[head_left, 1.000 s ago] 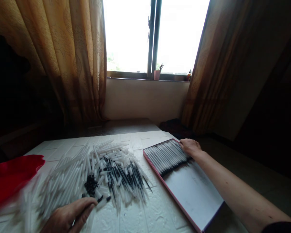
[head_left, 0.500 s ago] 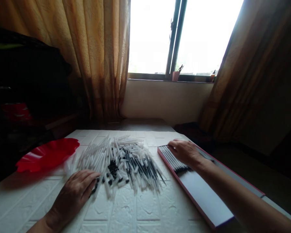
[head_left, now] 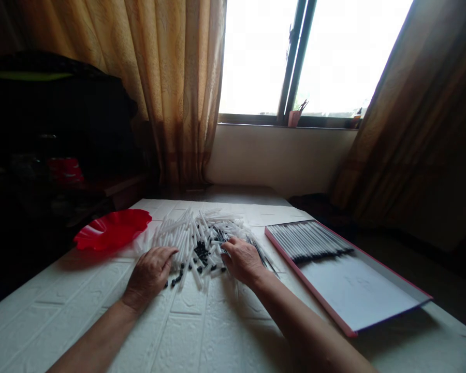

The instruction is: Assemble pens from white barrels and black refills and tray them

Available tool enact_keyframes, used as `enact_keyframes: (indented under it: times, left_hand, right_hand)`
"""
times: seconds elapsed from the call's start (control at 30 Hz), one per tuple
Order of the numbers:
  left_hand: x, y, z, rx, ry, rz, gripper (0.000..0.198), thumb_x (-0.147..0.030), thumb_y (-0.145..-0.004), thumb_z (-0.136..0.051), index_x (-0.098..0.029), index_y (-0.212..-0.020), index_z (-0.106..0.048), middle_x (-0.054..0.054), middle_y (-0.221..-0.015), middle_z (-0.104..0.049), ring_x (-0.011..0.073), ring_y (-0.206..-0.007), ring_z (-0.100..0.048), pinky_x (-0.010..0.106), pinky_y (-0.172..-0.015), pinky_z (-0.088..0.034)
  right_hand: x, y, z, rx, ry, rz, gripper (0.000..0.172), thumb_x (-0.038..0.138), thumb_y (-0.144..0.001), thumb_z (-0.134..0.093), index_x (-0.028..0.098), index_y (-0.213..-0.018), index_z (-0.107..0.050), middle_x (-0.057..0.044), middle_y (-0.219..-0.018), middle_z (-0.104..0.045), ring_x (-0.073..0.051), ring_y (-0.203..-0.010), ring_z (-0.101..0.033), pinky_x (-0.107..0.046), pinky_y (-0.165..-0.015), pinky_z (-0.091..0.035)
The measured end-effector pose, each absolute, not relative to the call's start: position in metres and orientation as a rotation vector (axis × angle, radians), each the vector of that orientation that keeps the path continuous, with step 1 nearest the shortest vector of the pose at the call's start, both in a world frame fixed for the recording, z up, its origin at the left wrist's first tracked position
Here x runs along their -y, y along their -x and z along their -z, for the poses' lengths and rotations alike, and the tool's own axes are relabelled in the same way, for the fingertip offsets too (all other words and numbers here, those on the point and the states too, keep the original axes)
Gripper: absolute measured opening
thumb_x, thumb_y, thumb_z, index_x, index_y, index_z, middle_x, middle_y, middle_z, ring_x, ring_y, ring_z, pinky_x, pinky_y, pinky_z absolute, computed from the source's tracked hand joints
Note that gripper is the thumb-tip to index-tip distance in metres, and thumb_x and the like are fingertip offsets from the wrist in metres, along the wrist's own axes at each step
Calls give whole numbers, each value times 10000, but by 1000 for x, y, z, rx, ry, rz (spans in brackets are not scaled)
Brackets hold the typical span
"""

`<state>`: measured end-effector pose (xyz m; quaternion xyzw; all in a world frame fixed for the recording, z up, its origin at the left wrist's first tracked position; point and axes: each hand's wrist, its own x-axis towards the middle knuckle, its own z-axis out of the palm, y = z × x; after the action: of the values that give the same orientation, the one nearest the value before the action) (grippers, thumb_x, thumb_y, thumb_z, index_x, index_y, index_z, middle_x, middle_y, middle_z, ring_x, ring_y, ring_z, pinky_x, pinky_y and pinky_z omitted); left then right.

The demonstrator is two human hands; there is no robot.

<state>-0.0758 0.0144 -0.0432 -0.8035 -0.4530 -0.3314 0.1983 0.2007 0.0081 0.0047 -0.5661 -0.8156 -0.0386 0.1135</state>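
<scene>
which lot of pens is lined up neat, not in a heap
The pens in the pink-edged tray on the right, lying side by side in one row. The pile beside the red dish is a loose jumble.

Daylight entered through the far window (head_left: 314, 52), which was overexposed. The room's left and right sides were dim. The worktop (head_left: 217, 331) was moderately lit. Wide-angle distortion bent the frame edges.

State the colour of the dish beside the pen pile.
The dish is red, best seen in head view.
</scene>
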Motion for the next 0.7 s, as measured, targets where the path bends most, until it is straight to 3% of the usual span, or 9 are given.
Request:
enact_keyframes:
  times: [0.2, 0.4, 0.7]
  left_hand:
    - [-6, 69, 36, 1276, 2359, 859, 254, -296, -933, -477, -215, -971, -714, 92, -1064, -734, 272, -989, -678, 430, -861, -525]
    - [4, 57, 32, 1240, 2470, 775, 186, -410, -836, -646, -235, -832, -709, 101, -1211, -691, 349, -1167, -592, 534, -993, -426]
    - [5, 52, 38, 1322, 2539, 769, 122, -351, -793, -679, -230, -796, -680, 105, -1249, -680, 347, -1217, -563, 541, -1019, -410]
  right_hand:
    - [-5, -197, 3, 2382, 1703, 117, 159, 278, -966, -554, 174, -1000, -669, -60, -1087, -668, -223, -1030, -603, -380, -859, -475]
    - [-4, -201, 8, 2289, 1779, 158, 182, 205, -919, -528, 200, -1018, -680, -91, -1075, -695, -244, -1036, -607, -311, -832, -451]
    - [-3, -200, 7, 2252, 1844, 149, 180, 170, -877, -542, 185, -886, -721, -120, -980, -735, -274, -969, -641, -340, -823, -453]
